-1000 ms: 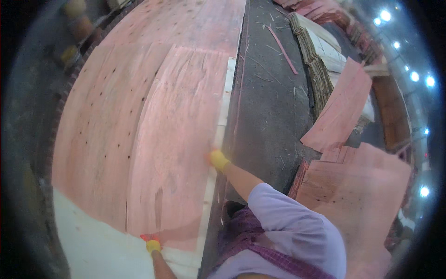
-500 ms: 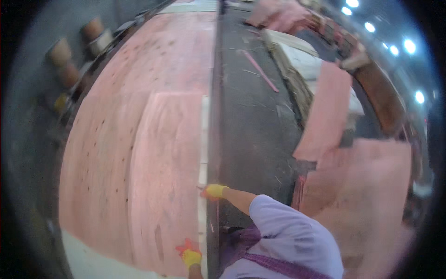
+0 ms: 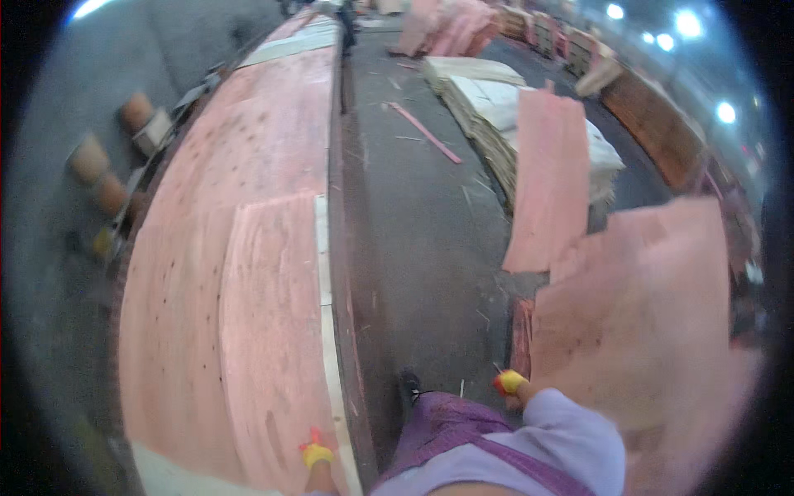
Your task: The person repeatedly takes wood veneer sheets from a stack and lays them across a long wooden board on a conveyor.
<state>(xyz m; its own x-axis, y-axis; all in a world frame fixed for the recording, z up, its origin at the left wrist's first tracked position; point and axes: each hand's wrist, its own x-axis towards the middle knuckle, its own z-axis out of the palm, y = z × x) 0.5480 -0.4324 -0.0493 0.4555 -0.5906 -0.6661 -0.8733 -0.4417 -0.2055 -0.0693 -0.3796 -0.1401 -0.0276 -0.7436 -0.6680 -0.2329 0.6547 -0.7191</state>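
My left hand (image 3: 316, 453), in a yellow glove with red fingers, rests on a pinkish wood veneer sheet (image 3: 273, 331) with its fingers stretched out. The sheet lies over a wider veneer layer (image 3: 169, 331) with dark spots. A pale strip (image 3: 329, 331) shows along its right edge. Closed in a matching glove, my right hand (image 3: 510, 382) is off to the right over the floor, near the veneer pile. From its fist sticks a thin, pointed tool (image 3: 497, 366); its exact kind is too small to make out.
Large pink veneer sheets (image 3: 628, 331) lie piled at right. Behind them a narrow veneer piece (image 3: 550, 174) hangs over a stack of whitish sheets (image 3: 488, 95). A pink strip (image 3: 426, 132) and scraps litter the dark floor (image 3: 413, 248) between the stacks.
My right hand has swung from the veneer's right edge out over the floor to the right, still holding the thin tool. My left hand stays on the sheet. The view has shifted rightward.
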